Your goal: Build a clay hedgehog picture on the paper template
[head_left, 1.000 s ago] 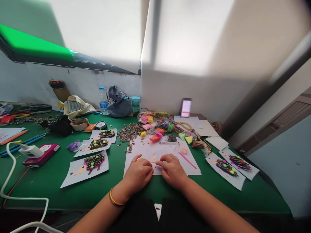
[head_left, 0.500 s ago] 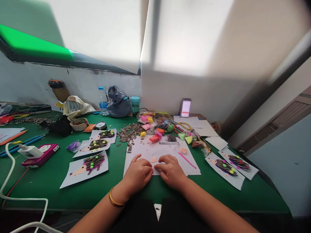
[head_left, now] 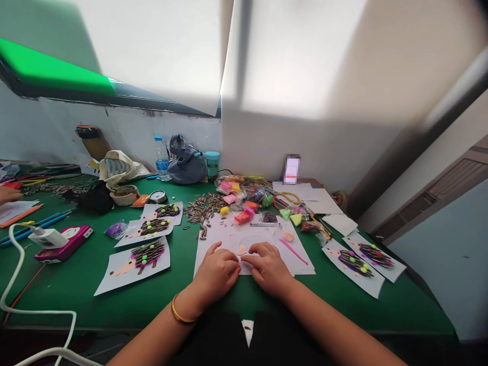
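Both of my hands rest over white paper (head_left: 213, 239) on the table. A small piece of peach clay (head_left: 241, 249) lies on a pencil drawing of a rounded shape (head_left: 251, 240), just beyond my fingertips. My left hand (head_left: 217, 267) has bent, parted fingers at the left of the clay; nothing shows in its grasp. From the right, my right hand (head_left: 270, 267) points its index finger close to the clay, its fingers apart. Whether the fingertips touch the clay is unclear. A pink modelling tool (head_left: 293, 252) and a peach clay lump (head_left: 288, 237) lie right of the drawing.
Sunflower seeds (head_left: 204, 208) are heaped behind the paper. Bagged coloured clay (head_left: 244, 216) and scissors (head_left: 287, 198) lie further back. Finished hedgehog pictures (head_left: 147, 256) flank both sides. A magenta box with a charger (head_left: 64, 244) sits left. Another person's hand (head_left: 9, 194) shows at the left edge.
My right index finger has shifted very slightly left. My left hand stays in place. Another person's hand has come into view at the far left.
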`<state>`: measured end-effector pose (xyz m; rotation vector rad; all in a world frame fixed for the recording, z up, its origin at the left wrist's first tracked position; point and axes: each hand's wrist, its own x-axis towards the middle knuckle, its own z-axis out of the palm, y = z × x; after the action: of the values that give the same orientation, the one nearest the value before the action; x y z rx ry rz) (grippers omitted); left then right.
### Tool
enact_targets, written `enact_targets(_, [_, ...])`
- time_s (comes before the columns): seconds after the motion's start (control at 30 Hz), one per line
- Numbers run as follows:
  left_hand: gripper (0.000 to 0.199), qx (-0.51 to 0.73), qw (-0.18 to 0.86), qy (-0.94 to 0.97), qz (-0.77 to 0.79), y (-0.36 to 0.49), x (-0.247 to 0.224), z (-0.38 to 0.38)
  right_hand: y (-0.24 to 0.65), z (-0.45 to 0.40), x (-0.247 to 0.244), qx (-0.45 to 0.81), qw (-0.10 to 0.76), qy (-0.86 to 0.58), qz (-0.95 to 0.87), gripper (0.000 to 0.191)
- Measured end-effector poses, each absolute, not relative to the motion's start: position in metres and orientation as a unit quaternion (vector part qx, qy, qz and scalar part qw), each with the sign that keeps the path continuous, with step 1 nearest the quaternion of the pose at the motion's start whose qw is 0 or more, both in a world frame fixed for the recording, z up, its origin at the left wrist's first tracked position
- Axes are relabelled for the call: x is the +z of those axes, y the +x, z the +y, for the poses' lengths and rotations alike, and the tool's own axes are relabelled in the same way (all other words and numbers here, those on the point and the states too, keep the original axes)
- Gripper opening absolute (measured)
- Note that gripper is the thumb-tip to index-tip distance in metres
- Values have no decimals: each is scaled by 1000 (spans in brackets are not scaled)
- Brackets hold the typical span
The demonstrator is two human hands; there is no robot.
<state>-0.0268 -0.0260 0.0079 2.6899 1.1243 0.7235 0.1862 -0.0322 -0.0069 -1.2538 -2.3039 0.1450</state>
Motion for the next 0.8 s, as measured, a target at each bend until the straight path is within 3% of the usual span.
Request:
enact_targets(0.2, [20, 239, 71, 894, 371, -27, 8, -25, 187, -30, -8, 57, 277, -474, -834, 51])
enact_targets(0.47, [19, 233, 66, 896, 373, -26, 8, -25, 178, -22, -4, 39, 245, -491, -835, 14])
enact_targets(0.8, [20, 240, 63, 895, 371, -27, 8, -26, 179, -29, -2, 58, 284, -468, -835, 23])
